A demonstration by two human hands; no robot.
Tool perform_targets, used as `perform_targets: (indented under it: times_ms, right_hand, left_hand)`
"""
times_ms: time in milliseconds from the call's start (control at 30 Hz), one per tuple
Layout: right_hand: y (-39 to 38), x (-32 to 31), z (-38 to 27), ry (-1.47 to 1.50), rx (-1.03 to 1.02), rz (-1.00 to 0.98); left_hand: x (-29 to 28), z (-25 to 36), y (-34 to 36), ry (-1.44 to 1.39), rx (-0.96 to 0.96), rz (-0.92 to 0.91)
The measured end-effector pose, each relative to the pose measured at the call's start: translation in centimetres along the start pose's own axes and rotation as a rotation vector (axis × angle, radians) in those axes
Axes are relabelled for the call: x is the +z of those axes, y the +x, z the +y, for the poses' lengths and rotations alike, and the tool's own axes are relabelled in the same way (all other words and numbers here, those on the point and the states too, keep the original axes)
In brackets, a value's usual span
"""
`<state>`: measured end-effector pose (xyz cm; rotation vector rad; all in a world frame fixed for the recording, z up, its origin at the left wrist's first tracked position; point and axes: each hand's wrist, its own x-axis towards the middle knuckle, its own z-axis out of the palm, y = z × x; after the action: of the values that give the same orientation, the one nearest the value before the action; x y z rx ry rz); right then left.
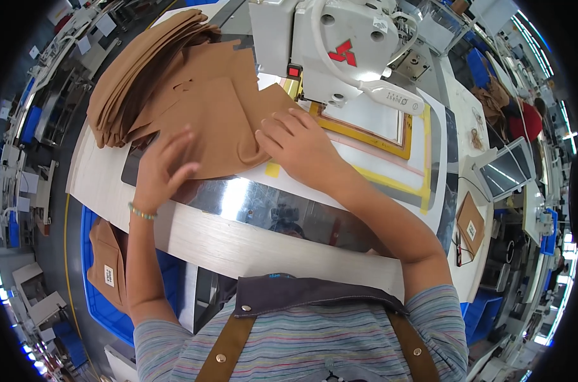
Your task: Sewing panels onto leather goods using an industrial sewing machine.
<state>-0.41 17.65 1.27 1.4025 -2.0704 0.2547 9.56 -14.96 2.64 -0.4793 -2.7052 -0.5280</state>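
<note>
A brown fabric piece (215, 121) lies spread on the worktable, one corner reaching toward the sewing machine. My right hand (301, 149) rests on that corner, palm down with its fingers stretched out. Over the fabric's near left edge is my left hand (164, 167), fingers apart and a little blurred, with nothing visible in it. A thick folded stack of brown fabric (145, 73) stands beyond my left hand. Just right of my right hand, a yellow-edged clamp frame (365, 132) sits under the white sewing machine head (346, 51).
A shiny metal plate (270, 207) runs along the table's near side. Below left, a blue bin (94, 280) holds a labelled brown fabric piece (107, 264). To the right are a screen (506, 170) and a labelled brown piece (471, 223). A white handheld controller (394, 97) hangs by the machine.
</note>
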Motion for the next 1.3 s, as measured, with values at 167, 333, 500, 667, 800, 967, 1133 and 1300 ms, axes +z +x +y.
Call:
perform_targets:
  times_ms: [167, 333, 500, 667, 800, 967, 1133, 1300]
  right_hand:
    - [-3.5, -2.6, 1.3, 0.170, 0.055, -0.252]
    - [-4.6, -3.4, 2.4, 0.147, 0.057, -0.244]
    - [-3.6, -2.2, 2.7, 0.090, 0.081, -0.260]
    - [2.0, -3.6, 2.1, 0.044, 0.135, 0.085]
    - [3.7, -4.0, 2.3, -0.062, -0.070, 0.523]
    - [-1.6, -1.8, 0.1, -0.054, -0.008, 0.042]
    - [-2.4, 0.2, -0.6, -0.046, 0.054, -0.183]
    - [-2.1, 0.4, -1.0, -0.088, 0.019, -0.082]
  left_hand:
    - [-0.1, -0.3, -6.5, 0.202, 0.062, -0.016]
    - [0.1, -1.3, -7.0, 0.308, 0.018, 0.048]
    - [-0.5, -3.7, -5.0, 0.384, -0.043, 0.092]
    - [-9.5, -5.9, 1.6, 0.649, 0.053, 0.570]
    - [-15.2, -5.0, -0.8, 0.887, 0.279, 0.844]
    - [-4.5, -3.6, -10.0, 0.662, 0.035, 0.180]
    - [-1.7, -1.8, -10.7, 0.516, -0.085, 0.139]
    - [-1.7, -3.5, -10.8, 0.489, -0.070, 0.144]
